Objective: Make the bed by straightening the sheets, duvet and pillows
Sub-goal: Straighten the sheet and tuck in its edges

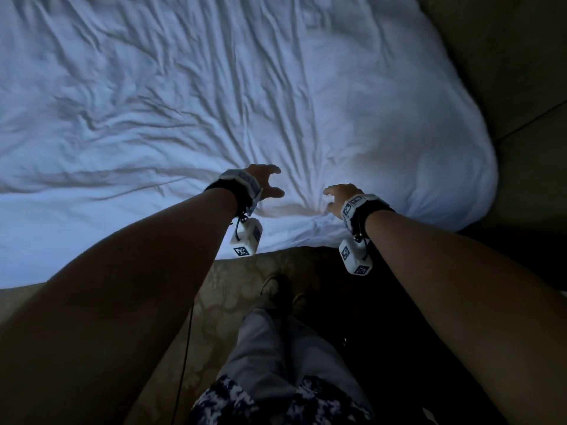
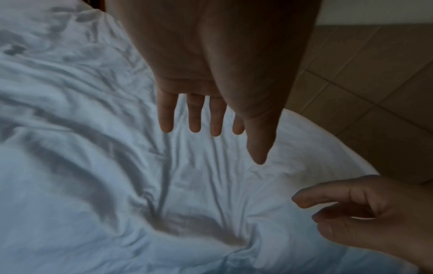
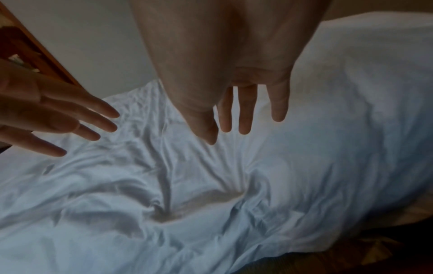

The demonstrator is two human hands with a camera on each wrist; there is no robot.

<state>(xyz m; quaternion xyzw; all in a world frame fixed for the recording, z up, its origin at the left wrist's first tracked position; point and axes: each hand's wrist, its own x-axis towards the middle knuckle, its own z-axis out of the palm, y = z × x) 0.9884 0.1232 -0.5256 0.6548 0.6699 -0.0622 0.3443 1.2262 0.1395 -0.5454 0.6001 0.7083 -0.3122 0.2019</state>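
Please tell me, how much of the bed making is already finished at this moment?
Done: the white duvet is spread across the bed. In hand: the left hand and right hand hover open above a bunched dent near its front edge, gripping nothing. Left: the duvet is creased all over and needs smoothing. No pillows are in view, so I cannot judge them.

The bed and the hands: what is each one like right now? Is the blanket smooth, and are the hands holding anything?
duvet: white, spread over the bed, badly wrinkled, with creases meeting in a puckered dip near the edge.
left hand: hangs over the duvet, fingers spread, holding nothing.
right hand: hangs over the duvet beside the dip, fingers loosely bent, holding nothing.
floor: tiled, dim, bare where it shows.
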